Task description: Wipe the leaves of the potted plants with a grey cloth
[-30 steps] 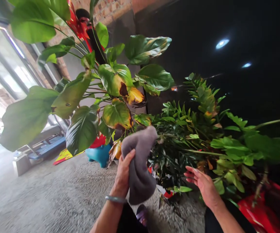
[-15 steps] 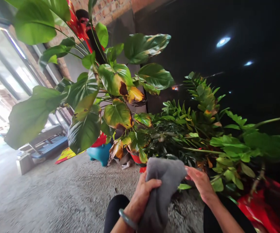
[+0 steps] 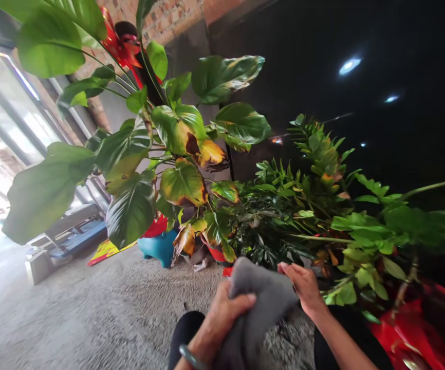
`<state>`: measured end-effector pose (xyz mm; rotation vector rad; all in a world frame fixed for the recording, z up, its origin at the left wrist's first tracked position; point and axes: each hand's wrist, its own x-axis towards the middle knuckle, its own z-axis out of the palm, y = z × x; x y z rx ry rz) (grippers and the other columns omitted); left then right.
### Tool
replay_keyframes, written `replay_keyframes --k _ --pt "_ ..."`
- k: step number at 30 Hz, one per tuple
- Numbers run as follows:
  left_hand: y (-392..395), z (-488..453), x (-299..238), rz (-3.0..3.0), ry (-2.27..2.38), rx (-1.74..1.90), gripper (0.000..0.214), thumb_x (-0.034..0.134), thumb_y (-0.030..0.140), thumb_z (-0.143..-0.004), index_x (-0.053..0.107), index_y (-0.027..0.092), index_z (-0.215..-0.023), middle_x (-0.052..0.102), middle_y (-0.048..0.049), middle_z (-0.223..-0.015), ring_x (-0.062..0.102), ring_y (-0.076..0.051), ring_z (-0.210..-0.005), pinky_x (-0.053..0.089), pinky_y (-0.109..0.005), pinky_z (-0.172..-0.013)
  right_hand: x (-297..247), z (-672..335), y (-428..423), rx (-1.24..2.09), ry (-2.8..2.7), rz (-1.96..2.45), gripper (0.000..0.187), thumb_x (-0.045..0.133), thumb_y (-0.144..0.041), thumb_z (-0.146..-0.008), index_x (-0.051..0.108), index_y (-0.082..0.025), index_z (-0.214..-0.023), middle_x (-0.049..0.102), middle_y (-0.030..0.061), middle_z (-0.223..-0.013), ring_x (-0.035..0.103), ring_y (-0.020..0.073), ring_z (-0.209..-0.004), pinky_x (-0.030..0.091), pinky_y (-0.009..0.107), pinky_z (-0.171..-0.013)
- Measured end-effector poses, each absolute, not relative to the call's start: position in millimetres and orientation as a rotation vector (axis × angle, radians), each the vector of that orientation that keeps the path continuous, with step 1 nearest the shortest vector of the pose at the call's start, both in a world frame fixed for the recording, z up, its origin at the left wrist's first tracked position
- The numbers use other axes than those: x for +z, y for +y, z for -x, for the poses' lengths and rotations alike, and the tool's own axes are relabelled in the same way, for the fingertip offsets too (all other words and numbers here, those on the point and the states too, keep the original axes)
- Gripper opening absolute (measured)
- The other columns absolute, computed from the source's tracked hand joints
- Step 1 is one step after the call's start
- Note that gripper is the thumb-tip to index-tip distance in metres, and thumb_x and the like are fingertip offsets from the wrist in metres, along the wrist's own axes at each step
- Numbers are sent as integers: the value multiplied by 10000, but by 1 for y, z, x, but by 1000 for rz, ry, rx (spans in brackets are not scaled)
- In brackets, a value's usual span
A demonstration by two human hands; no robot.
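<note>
A grey cloth [image 3: 259, 295] is bunched in front of me, low in the view. My left hand [image 3: 226, 313] grips it from the left, thumb laid across its front; a pale bangle circles that wrist. On the cloth's right side is my right hand [image 3: 303, 288], its fingers drawn together at the cloth's upper right edge; its thumb is hidden. Just beyond the cloth stands a large-leaved plant [image 3: 182, 182], several leaves yellowed and browned at the edges. A lower bushy plant [image 3: 272, 205] spreads behind my right hand.
A blue pot [image 3: 156, 249] and a small red pot [image 3: 217, 253] sit on the rough concrete floor [image 3: 130, 303]. Red wrapping [image 3: 419, 324] lies at lower right. A blue platform [image 3: 78, 239] stands at left. A dark glossy wall [image 3: 303, 61] rises behind the plants.
My right hand has moved left and slightly inward along the cloth. The cloth's upper right part has folded lower. My left hand keeps its grip, and the view has shifted slightly.
</note>
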<state>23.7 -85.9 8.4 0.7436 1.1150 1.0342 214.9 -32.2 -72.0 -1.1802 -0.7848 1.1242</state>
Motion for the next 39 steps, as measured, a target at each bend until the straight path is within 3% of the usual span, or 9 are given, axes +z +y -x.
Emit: replay_keyframes --k 4,7,10,13,17,21,28,34,39 --pt "-36 -11 60 -700 1148 1488 372 797 294 -654 670 140 -968 722 -33 -732 654 -163 -577 533 -245 -525 -69 -212 -32 1149 -699 1183 349 794 -547 -429 715 -217 -509 708 60 -549 612 224 -499 496 359 -533" --pt "-16 -13 55 -569 1202 1577 291 716 249 -740 647 124 -994 688 -12 -658 625 -138 -519 529 -238 -507 -68 -214 -34 1169 -665 1166 317 776 -540 -441 703 -235 -483 715 72 -549 621 234 -491 507 377 -538" --pt "-33 -17 19 -632 1245 1292 243 730 222 -684 660 105 -885 655 -8 -542 571 -142 -427 485 -244 -428 -69 -218 -36 1174 -650 1151 301 767 -535 -452 683 -246 -462 707 72 -530 612 234 -470 507 385 -537" --pt "-63 -13 2 -700 1183 1070 307 786 218 -583 674 112 -847 703 -31 -595 630 -167 -504 513 -249 -480 -71 -224 -35 1176 -639 1147 286 775 -516 -451 676 -249 -467 710 67 -532 606 229 -463 507 380 -538" --pt "-60 -2 41 -733 1097 1356 413 834 271 -542 666 137 -895 727 -15 -675 665 -180 -565 550 -264 -537 -70 -225 -34 1193 -634 1140 304 787 -527 -438 684 -246 -493 711 58 -530 616 234 -476 521 383 -555" --pt "-22 -8 66 -649 1035 1684 344 785 268 -624 653 144 -916 718 0 -706 655 -147 -567 547 -236 -548 -64 -221 -37 1225 -638 1120 313 798 -526 -423 687 -242 -495 715 64 -542 619 235 -484 522 382 -554" --pt "-63 -31 -19 -600 1219 1068 174 757 218 -664 646 125 -761 647 -27 -510 592 -155 -439 490 -244 -438 -65 -223 -39 1192 -646 1141 334 815 -536 -405 676 -241 -476 679 29 -504 615 224 -489 506 362 -540" --pt "-53 -13 42 -622 1153 1395 335 772 215 -643 631 140 -938 715 -15 -671 660 -163 -551 543 -246 -512 -62 -225 -40 1234 -675 1150 366 810 -567 -398 705 -228 -486 708 63 -537 629 236 -514 521 380 -581" --pt "-21 -23 51 -532 1120 1545 231 739 214 -677 639 137 -871 681 6 -607 622 -136 -497 536 -238 -506 -63 -226 -40 1234 -685 1146 354 828 -552 -384 708 -240 -500 716 56 -547 638 246 -525 520 381 -571"
